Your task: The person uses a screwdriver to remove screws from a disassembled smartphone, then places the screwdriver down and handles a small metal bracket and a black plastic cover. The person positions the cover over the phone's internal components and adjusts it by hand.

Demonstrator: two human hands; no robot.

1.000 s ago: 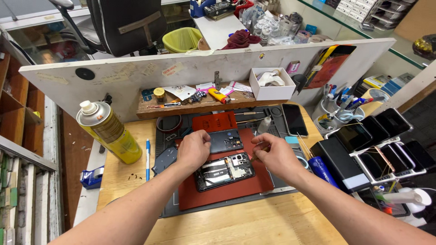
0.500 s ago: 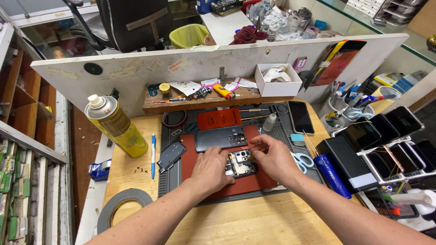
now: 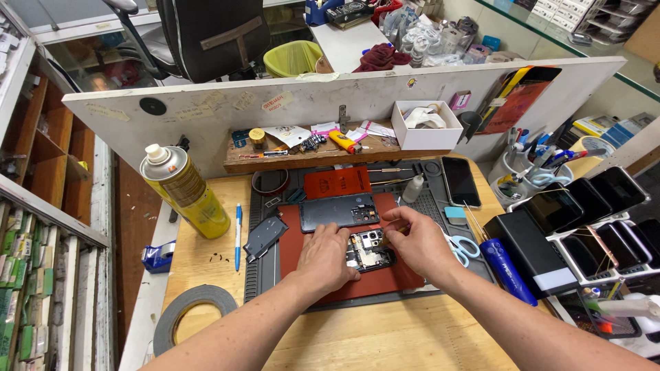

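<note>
Pressing one opened phone [image 3: 369,249]: left hand [image 3: 328,257], right hand [image 3: 419,242].

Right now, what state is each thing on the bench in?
Phone: opened, insides showing, on the red mat.
Back cover: off, lying above the phone.
Left hand: resting on the phone.
Right hand: fingertips pinched at the phone.
Spray can: upright.
Pen: lying flat.

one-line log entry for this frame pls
left hand: resting on opened phone | right hand: fingertips at phone's top edge | phone: on red mat | back cover: lying just behind phone
</note>
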